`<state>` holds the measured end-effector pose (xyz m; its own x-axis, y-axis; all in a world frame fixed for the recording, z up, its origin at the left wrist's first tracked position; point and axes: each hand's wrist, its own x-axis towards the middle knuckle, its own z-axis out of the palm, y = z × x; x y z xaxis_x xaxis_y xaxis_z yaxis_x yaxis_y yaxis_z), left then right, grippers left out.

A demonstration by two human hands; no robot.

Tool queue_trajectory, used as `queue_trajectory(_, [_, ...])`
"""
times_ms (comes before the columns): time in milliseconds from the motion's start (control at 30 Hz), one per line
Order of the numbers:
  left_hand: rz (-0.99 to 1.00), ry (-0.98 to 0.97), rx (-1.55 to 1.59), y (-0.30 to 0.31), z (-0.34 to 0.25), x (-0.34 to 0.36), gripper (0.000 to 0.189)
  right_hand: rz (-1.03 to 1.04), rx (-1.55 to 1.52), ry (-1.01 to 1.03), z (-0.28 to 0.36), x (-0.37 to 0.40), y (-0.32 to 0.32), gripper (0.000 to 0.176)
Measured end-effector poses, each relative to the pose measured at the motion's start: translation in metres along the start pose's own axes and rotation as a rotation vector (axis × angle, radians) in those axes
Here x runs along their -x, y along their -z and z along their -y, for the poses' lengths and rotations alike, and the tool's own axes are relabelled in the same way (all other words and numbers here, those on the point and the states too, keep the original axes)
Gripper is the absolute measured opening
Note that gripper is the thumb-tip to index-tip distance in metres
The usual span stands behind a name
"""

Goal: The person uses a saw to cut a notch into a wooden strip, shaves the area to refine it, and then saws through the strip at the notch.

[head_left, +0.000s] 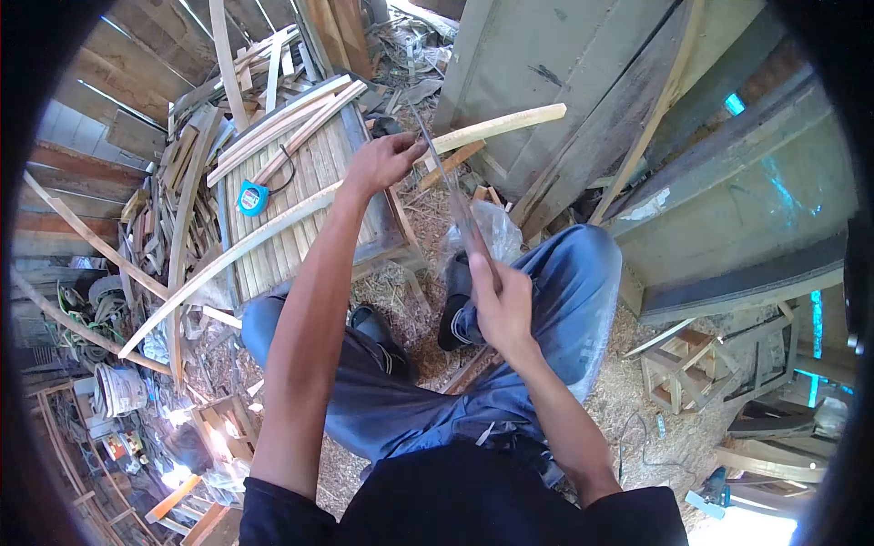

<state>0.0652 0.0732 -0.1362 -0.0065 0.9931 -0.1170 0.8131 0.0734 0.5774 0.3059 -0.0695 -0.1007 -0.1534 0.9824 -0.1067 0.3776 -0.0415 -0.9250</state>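
Observation:
My left hand (384, 164) is closed on a long, slightly curved wooden strip (499, 126), which runs from the lower left across a slatted wooden panel to the upper right. In my right hand (503, 308) is the handle of a long thin saw (462, 211). The saw's blade crosses the strip just right of my left fingers. Under the strip, the slatted panel (289, 238) carries a teal tape measure (252, 197) and several pale wooden strips (273, 136).
Scrap wood (187, 173) is heaped left of the panel. Large grey boards (519, 64) lean at the upper right. A small wooden frame (689, 369) stands at the right on the shavings. A plastic bag (492, 227) lies near my feet.

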Motion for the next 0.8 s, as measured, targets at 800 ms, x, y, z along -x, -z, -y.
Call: queue_trajectory(800, [0.005, -0.001, -0.078, 0.003, -0.005, 0.004, 0.047, -0.037, -0.14, 0.01, -0.007, 0.021, 0.004, 0.052])
